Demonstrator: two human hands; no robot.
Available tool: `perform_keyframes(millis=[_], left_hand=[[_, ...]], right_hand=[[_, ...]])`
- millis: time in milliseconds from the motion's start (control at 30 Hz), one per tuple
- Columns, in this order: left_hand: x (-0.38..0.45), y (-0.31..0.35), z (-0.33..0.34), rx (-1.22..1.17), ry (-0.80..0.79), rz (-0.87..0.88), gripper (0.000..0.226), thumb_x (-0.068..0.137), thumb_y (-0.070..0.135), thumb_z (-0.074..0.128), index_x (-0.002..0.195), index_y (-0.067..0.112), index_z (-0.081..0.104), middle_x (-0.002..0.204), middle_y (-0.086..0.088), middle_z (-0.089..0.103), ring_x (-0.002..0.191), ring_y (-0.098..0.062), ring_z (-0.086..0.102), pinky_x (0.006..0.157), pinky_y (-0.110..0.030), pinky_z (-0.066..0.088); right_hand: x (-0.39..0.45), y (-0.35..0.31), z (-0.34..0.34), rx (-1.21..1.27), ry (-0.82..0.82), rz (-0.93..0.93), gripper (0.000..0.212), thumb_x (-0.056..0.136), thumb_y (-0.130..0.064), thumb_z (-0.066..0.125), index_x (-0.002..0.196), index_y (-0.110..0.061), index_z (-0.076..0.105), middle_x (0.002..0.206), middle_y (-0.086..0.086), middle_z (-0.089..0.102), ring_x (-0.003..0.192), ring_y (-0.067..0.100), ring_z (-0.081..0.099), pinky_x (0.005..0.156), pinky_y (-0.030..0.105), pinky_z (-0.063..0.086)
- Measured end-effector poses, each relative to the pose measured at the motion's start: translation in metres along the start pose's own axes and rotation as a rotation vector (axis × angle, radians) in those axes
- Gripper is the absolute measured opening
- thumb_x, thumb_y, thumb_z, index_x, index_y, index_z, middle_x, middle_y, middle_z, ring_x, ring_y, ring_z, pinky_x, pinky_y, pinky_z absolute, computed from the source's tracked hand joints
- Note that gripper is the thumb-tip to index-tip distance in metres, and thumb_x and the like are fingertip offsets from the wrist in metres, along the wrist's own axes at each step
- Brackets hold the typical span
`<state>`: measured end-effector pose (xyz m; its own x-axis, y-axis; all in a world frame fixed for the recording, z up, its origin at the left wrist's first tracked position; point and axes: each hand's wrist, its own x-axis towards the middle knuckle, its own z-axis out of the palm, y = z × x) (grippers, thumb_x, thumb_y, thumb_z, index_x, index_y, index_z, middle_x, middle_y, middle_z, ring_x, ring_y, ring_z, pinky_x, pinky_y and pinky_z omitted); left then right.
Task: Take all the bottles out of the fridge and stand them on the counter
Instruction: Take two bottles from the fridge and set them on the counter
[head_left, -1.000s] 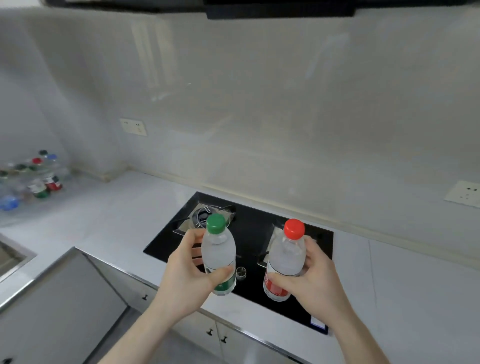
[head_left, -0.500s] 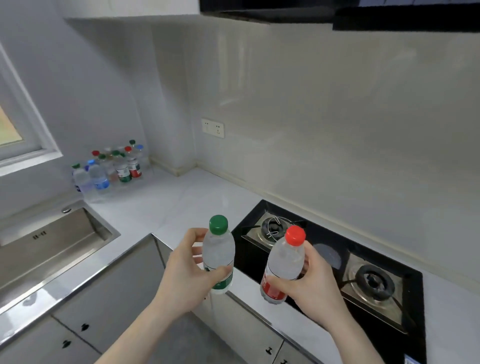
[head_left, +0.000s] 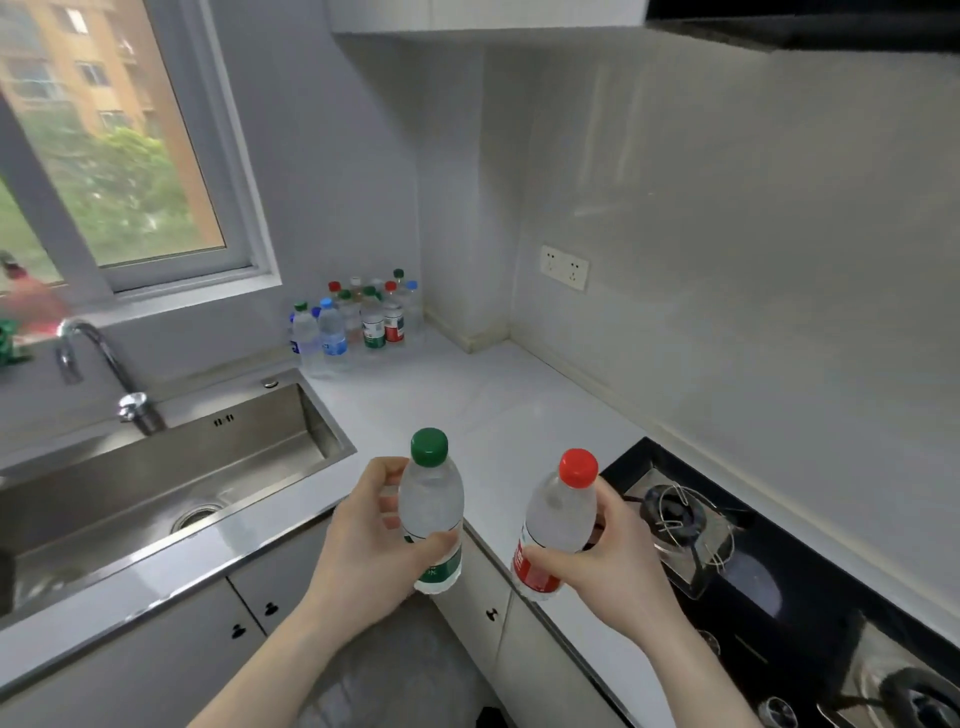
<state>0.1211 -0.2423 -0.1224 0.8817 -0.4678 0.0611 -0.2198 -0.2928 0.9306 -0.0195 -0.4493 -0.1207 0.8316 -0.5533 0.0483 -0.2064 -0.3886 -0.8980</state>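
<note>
Left hand (head_left: 363, 540) gripping upright green-capped bottle (head_left: 431, 512), right hand (head_left: 597, 566) gripping red-capped bottle (head_left: 558, 525) tilted right

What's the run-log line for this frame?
phase: carrying | left hand: holds green-capped bottle | right hand: holds red-capped bottle | both above counter edge | bottle cluster standing in corner

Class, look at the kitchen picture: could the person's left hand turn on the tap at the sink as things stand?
Probably not: the left hand grips the green-capped bottle, so it is not free. Nothing blocks the way to the tap.
</note>
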Motion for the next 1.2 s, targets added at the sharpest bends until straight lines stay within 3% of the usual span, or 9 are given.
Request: perform_keyframes(millis=[100,500,700,933,1200], left_hand=[[0.020,-0.008,-0.015,0.015,0.038,-0.022,0.059,0.070,0.019,0.089,0.109,0.046,0.055,0.111,0.029,0.065,0.096,0.000,0.067,0.083,-0.033,0.058],[0.154,-0.034,-0.040,0.096,0.150,-0.068,0.059,0.069,0.022,0.091,0.112,0.041,0.056,0.108,0.027,0.064,0.096,0.000,0.066,0.076,-0.023,0.056],[0.224,-0.054,-0.043,0.119,0.193,-0.112,0.056,0.070,0.021,0.089,0.114,0.041,0.060,0.108,0.021,0.070,0.096,-0.007,0.069,0.080,-0.028,0.059],[0.280,-0.082,-0.052,0.148,0.244,-0.168,0.058,0.067,0.016,0.092,0.109,0.042,0.061,0.107,0.020,0.069,0.094,-0.002,0.068,0.078,-0.022,0.055],[0.360,-0.122,-0.075,0.187,0.246,-0.261,0.055,0.061,0.021,0.092,0.102,0.040,0.060,0.100,0.016,0.072,0.092,-0.007,0.070,0.082,-0.037,0.057]], right_hand=[[0.033,-0.001,0.020,0.019,-0.043,-0.011,0.046,0.069,-0.020,0.091,0.105,-0.030,0.065,0.097,-0.011,0.073,0.091,0.008,0.067,0.079,0.027,0.058],[0.199,0.009,0.078,0.030,-0.145,-0.080,0.051,0.066,-0.025,0.093,0.105,-0.038,0.065,0.103,-0.023,0.070,0.098,-0.002,0.062,0.076,0.017,0.055],[0.291,0.022,0.101,-0.008,-0.179,-0.128,0.057,0.064,-0.035,0.093,0.110,-0.043,0.062,0.110,-0.019,0.061,0.103,0.004,0.061,0.083,0.027,0.057],[0.363,0.031,0.131,-0.046,-0.263,-0.152,0.054,0.063,-0.035,0.092,0.108,-0.041,0.063,0.106,-0.017,0.061,0.101,0.007,0.062,0.081,0.030,0.058],[0.438,0.035,0.171,-0.089,-0.290,-0.103,0.048,0.059,-0.035,0.090,0.100,-0.039,0.064,0.103,-0.017,0.063,0.094,0.003,0.063,0.082,0.035,0.058]])
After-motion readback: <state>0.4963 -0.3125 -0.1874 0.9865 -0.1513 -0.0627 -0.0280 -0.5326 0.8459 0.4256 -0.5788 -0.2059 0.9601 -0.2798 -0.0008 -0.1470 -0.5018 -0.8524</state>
